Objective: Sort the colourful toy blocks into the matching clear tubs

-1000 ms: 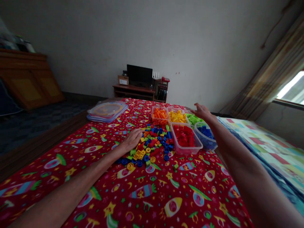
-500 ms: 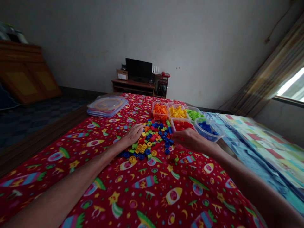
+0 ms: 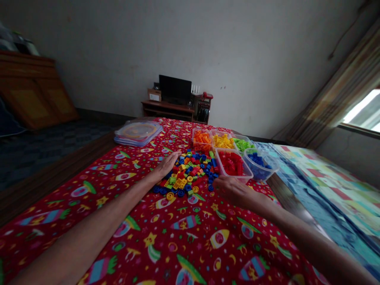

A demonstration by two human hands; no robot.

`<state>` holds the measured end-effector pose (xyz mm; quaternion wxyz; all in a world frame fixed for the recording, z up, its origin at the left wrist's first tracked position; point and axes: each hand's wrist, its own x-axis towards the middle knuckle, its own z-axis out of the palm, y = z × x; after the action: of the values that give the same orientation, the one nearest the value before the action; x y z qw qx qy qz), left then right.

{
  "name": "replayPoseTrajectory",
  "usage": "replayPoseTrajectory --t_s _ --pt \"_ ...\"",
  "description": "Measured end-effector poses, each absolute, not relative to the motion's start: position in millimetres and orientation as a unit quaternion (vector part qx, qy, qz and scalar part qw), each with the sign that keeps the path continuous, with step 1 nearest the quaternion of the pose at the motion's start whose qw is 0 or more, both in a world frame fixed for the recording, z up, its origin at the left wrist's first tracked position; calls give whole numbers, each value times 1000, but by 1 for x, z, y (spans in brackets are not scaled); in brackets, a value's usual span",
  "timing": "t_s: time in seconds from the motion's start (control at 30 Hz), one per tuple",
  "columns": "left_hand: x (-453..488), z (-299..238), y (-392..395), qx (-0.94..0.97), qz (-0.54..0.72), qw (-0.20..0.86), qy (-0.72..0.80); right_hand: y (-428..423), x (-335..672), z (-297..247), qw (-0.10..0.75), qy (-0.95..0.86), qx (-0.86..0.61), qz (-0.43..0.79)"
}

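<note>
A loose pile of mixed building blocks (image 3: 185, 174) in red, blue, yellow, green and orange lies on the red patterned cloth (image 3: 190, 241). Along the pile's left edge rests my left hand (image 3: 168, 165), fingers stretched out, with no block visible in it. My right hand (image 3: 231, 188) is at the pile's right side, just in front of the clear tub of red blocks (image 3: 247, 174). Its fingers are curled closed, and whatever they may hold is hidden. Beside the red tub stands a round tub of blue blocks (image 3: 273, 168).
Behind these stand clear tubs of orange blocks (image 3: 202, 141), yellow blocks (image 3: 223, 141) and green blocks (image 3: 243, 144). Stacked clear lids (image 3: 138, 132) lie at the far left of the cloth. A bed (image 3: 323, 178) adjoins on the right.
My right hand has come down and nearer to me from over the red tub, uncovering the red blocks. My left hand stays at the pile's left edge, its fingers now straighter. The view has shifted slightly.
</note>
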<state>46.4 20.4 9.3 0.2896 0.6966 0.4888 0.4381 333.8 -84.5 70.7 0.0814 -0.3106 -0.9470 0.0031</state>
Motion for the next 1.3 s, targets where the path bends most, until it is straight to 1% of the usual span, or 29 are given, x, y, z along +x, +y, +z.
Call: replayPoseTrajectory --t_s 0.1,0.17,0.27,0.47,0.53,0.6,0.73,0.8,0.9,1.0,1.1,1.2,1.3 --pt "44 14 15 672 456 327 483 -54 307 81 152 -923 -352 11" --pt "44 17 12 672 460 330 478 -32 286 85 179 -906 -383 13" --pt "45 20 10 672 467 328 471 -4 257 85 163 -898 -409 23" --pt "45 20 9 666 467 320 487 19 222 71 52 -894 -446 -13" --pt "45 20 8 668 462 319 488 19 221 67 41 -901 -432 -20" --pt "45 19 8 670 462 317 487 18 224 66 59 -903 -425 -11" --pt "44 17 10 668 467 326 479 14 235 70 134 -894 -426 29" --pt "43 16 11 669 466 332 473 12 237 72 152 -896 -416 45" --pt "44 15 13 670 465 331 474 7 234 72 137 -904 -403 49" --pt "44 14 14 668 468 325 479 1 226 69 98 -908 -407 27" --pt "43 13 15 673 465 323 476 -1 221 67 81 -904 -420 11" --pt "43 13 15 679 463 315 475 3 223 66 101 -907 -407 29" --pt "43 15 12 682 457 311 479 10 228 66 150 -904 -392 77"
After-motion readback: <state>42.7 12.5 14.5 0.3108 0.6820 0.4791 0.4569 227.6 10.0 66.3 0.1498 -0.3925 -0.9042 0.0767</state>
